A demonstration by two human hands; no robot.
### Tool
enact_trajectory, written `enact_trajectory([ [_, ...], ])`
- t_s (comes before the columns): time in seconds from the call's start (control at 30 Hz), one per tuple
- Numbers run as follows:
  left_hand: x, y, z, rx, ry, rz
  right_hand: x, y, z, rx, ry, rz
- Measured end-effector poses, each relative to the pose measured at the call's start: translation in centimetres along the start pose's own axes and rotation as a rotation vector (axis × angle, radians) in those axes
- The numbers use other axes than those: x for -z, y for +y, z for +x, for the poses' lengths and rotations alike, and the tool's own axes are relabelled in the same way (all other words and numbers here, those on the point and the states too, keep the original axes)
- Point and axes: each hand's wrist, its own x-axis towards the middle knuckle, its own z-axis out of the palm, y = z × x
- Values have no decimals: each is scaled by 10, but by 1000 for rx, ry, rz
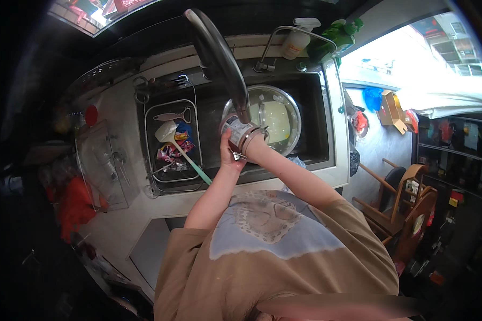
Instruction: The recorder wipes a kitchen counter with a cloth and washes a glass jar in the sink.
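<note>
My left hand grips a clear clip-top jar that bears a printed label. The jar lies tilted on its side over the sink, its mouth towards me. Through that mouth goes my right hand, inside up to the wrist; the jar wall and label blur its fingers, so what they hold is hidden. Just above the jar is the spout of a dark metal faucet. Behind and to the right, a round metal basin stands in the sink with cloudy liquid and a pale, squarish object in it.
Left in the sink, a wire basket holds a peeler, colourful wrappers and a spatula with a green handle. A spray bottle and green bottles stand behind. A clear plastic box sits on the left counter.
</note>
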Motion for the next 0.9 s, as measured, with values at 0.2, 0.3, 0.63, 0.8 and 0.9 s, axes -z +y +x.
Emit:
enact_trajectory([
  [0.2, 5, 6, 3, 50, -59, -19, 35, 5, 4, -193, 48, 897],
  [0.3, 4, 4, 8, -91, -99, -65, 52, -9, 8, -768, 86, 2039],
  [0.63, 4, 17, 12, -72, -187, -7, 10, 10, 19, -247, 246, 2917],
  [0.8, -3, 30, 21, -45, -42, 491, -10, 55, 16, -437, 288, 2069],
  [0.9, -8, 23, 27, -5, 99, 497, -33, 75, 28, 72, 202, 577],
])
